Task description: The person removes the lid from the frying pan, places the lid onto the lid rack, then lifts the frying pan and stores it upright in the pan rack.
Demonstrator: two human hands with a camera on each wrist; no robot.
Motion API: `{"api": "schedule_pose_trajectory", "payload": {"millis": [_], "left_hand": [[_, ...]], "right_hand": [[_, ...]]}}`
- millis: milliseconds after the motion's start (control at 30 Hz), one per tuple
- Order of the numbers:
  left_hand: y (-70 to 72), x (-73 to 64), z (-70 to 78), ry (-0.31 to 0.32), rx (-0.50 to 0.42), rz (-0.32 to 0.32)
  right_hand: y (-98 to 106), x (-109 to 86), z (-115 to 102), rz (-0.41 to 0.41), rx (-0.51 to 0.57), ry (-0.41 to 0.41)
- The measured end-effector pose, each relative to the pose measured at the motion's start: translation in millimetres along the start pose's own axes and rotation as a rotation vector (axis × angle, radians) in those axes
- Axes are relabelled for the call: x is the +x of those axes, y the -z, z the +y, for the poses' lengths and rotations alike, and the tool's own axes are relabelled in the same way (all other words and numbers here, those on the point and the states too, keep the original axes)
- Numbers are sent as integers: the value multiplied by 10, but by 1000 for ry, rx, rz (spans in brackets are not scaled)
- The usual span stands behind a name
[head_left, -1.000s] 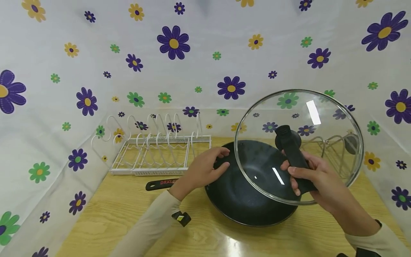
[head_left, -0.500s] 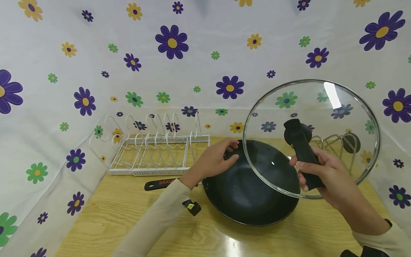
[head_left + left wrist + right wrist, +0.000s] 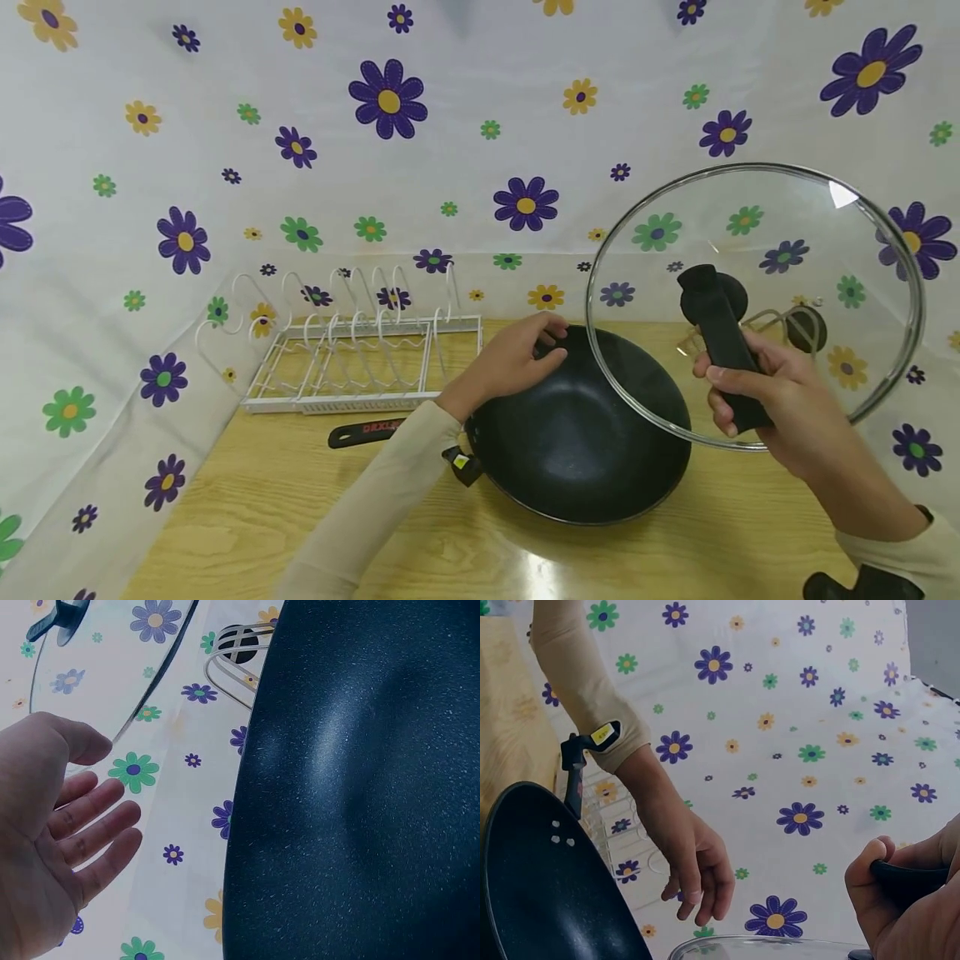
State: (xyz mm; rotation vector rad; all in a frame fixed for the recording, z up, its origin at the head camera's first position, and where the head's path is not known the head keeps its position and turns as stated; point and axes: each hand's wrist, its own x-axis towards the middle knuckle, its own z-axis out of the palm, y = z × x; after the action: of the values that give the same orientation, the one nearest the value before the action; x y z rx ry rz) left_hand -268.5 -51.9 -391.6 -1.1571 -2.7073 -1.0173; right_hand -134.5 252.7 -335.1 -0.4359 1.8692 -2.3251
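My right hand (image 3: 780, 396) grips the black handle (image 3: 723, 350) of a glass pan lid (image 3: 810, 200) with a steel rim. The lid is tilted up above the right side of a black wok (image 3: 577, 442), overlapping its edge in the head view. The wok stands on the table with its bare inside facing up, its long handle (image 3: 363, 433) pointing left. My left hand (image 3: 513, 358) hovers over the wok's left rim, fingers loosely bent and holding nothing. In the left wrist view the left hand (image 3: 67, 817) shows spread, relaxed fingers beside the wok wall (image 3: 360, 787).
A white wire rack (image 3: 360, 367) with upright loops stands at the back left of the wooden table (image 3: 262, 500). Behind the lid is a metal wire stand (image 3: 768, 321) with a black round piece (image 3: 807, 329). Flower-printed cloth (image 3: 450, 125) walls the table in.
The lid in my right hand has moved up and to the right, uncovering more of the wok. My left hand has shifted slightly right and up along the wok's rim.
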Motion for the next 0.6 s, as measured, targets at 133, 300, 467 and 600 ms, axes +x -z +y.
{"api": "schedule_pose_trajectory", "payload": {"millis": [133,300,467,600], "left_hand": [[-55,81,-32,-14,-18,-14],[-131,176,-57,-48,-32,-32],[-188,255,-35,-64,-57,-61],[-233,320,-9,-64,-74,-84]], "right_hand": [[31,-15,-43,18,19,22],[98,-28,-100,53,31,41],[176,-44,-152,79,13,70],[242,-60,-201,97,-26,93]]}}
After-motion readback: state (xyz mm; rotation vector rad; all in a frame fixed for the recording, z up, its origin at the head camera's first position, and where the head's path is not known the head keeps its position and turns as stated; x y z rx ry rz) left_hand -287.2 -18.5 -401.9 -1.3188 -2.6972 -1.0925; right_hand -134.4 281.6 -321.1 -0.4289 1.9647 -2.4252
